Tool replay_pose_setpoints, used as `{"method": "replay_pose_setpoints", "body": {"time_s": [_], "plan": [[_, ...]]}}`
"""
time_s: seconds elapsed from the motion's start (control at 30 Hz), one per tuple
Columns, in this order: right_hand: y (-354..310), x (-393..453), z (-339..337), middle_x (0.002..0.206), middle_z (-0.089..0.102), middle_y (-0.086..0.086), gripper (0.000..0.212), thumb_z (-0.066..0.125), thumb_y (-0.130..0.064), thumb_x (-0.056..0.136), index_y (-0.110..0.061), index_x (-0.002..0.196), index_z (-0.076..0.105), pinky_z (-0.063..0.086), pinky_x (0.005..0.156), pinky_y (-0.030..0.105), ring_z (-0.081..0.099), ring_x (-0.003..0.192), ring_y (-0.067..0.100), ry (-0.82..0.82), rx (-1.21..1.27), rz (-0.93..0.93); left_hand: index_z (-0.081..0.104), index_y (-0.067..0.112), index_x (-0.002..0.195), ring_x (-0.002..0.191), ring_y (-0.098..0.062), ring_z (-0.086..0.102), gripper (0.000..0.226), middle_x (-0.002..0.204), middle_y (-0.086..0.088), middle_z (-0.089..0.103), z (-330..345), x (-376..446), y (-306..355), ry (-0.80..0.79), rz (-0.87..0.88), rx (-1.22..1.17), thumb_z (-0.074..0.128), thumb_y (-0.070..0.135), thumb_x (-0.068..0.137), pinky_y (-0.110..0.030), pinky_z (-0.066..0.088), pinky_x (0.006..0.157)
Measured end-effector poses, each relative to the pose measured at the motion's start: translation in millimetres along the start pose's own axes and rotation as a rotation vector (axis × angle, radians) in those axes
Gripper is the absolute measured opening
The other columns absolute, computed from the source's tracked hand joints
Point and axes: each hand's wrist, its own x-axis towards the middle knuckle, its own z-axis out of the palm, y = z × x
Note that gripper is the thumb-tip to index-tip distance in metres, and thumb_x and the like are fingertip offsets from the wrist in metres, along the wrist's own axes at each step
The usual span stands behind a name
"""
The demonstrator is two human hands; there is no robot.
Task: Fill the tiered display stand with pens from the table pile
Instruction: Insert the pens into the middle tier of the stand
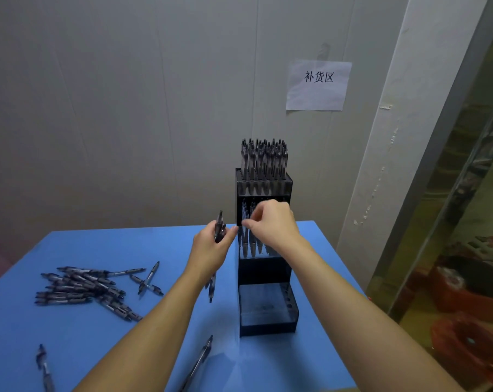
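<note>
Nearest the camera, on the blue table (pixel 55 343), two stray pens lie cut off by the lower edge, one at the left (pixel 45 366) and one between the forearms (pixel 197 363). Beyond them to the left sits the pen pile (pixel 84 290), its pens lying mostly crosswise, well apart from both hands. Past that, the left hand (pixel 210 251) is curled round a small bundle of pens (pixel 219 226) held roughly upright, tops sticking above the fist and tips showing below the wrist. Just beside it, the right hand (pixel 270 222) has thumb and forefinger pinched together at the left edge of the middle tier of the tiered display stand (pixel 263 250); whether they hold a pen or only touch one already seated cannot be told, since the hand covers that spot. The coming move likely turns on this: the bundle stands upright and immediately left of the middle tier's holes, so the right hand is nearer the slots and the left nearer the supply. Farther back, the top tier is packed with upright pens (pixel 264 159), while the lowest tier looks unfilled. How many middle holes remain open is hidden behind the right hand.
</note>
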Motion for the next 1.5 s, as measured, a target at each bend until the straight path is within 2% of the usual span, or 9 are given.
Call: {"method": "replay_pose_setpoints", "body": {"time_s": [0.13,0.3,0.4,0.6,0.8,0.87,1.0,1.17,1.5], "plan": [[-17.3,-2.5,-7.5,0.094,0.075,-0.009,0.024,0.082,-0.035,0.084,-0.019,0.102,0.079,0.050,0.071,0.014,0.068,0.088,0.001,-0.196,0.275,-0.076,0.062,0.023,0.102,0.061,-0.015,0.049,0.020,0.074,0.000,0.058,4.7,1.4,4.1,-0.058,0.014,0.006,0.064,0.043,0.099,-0.030,0.043,0.055],[-12.3,0.3,0.7,0.089,0.077,-0.005,0.010,0.084,-0.022,0.083,-0.020,0.092,0.080,0.059,0.080,0.028,0.072,0.090,0.008,-0.261,0.402,0.005,0.059,0.022,0.112,0.059,-0.010,0.049,0.017,0.073,0.003,0.056,6.3,0.0,9.0,-0.113,0.059,0.025,0.067,0.030,0.099,-0.022,0.044,0.053],[-9.7,-1.0,1.6,0.091,0.077,-0.001,0.010,0.083,-0.019,0.084,-0.017,0.093,0.080,0.056,0.071,0.025,0.073,0.088,0.012,-0.292,0.443,0.024,0.058,0.022,0.112,0.056,-0.005,0.050,0.021,0.071,0.008,0.054,4.6,-1.3,10.7,-0.156,0.067,0.027,0.069,0.033,0.097,-0.018,0.042,0.051],[-12.8,-2.4,-7.0,0.084,0.077,0.005,0.006,0.081,-0.016,0.084,-0.012,0.086,0.077,0.056,0.071,0.028,0.074,0.085,0.019,-0.182,0.560,0.012,0.057,0.029,0.110,0.051,-0.004,0.046,0.019,0.061,0.012,0.052,4.4,1.1,10.7,-0.173,0.066,-0.008,0.069,0.037,0.097,-0.024,0.043,0.052],[-9.9,2.2,-36.0,0.088,0.075,0.022,0.010,0.070,0.000,0.092,0.000,0.097,0.061,0.065,0.074,0.048,0.076,0.075,0.033,0.021,0.910,0.097,0.059,0.027,0.103,0.060,-0.019,0.039,0.011,0.067,-0.001,0.048,-0.5,2.3,1.8,-0.111,0.028,-0.021,0.065,0.035,0.100,-0.034,0.038,0.053],[-4.9,4.3,-43.1,0.086,0.074,0.020,0.010,0.069,0.000,0.092,-0.004,0.093,0.060,0.065,0.070,0.048,0.075,0.068,0.031,0.131,0.845,0.105,0.058,0.026,0.104,0.060,-0.018,0.038,0.011,0.067,-0.002,0.047,-1.1,0.7,0.1,-0.094,0.018,-0.030,0.063,0.035,0.101,-0.031,0.037,0.051],[7.2,6.7,-44.2,0.084,0.072,0.011,0.007,0.067,-0.011,0.091,-0.012,0.086,0.062,0.064,0.069,0.043,0.075,0.072,0.026,0.286,0.438,0.045,0.058,0.022,0.106,0.056,-0.015,0.034,0.007,0.065,-0.001,0.043,-0.6,-2.6,-2.8,-0.080,-0.001,-0.047,0.060,0.028,0.103,-0.027,0.035,0.048],[13.6,3.0,-34.1,0.089,0.065,0.004,0.008,0.066,-0.017,0.095,-0.011,0.091,0.062,0.047,0.060,0.019,0.062,0.074,0.013,0.282,0.257,0.028,0.057,0.023,0.106,0.059,-0.017,0.036,0.004,0.067,-0.004,0.045,0.8,-2.7,-3.8,-0.084,-0.009,-0.033,0.059,0.025,0.103,-0.032,0.036,0.051],[18.4,1.8,-10.9,0.087,0.063,0.002,0.010,0.065,-0.020,0.097,-0.012,0.091,0.061,0.041,0.060,0.019,0.059,0.075,0.013,0.213,0.177,0.051,0.056,0.025,0.108,0.057,-0.014,0.036,0.006,0.069,-0.005,0.046,-6.6,-8.0,1.2,-0.070,-0.014,-0.003,0.058,0.022,0.103,-0.030,0.036,0.052]]}}
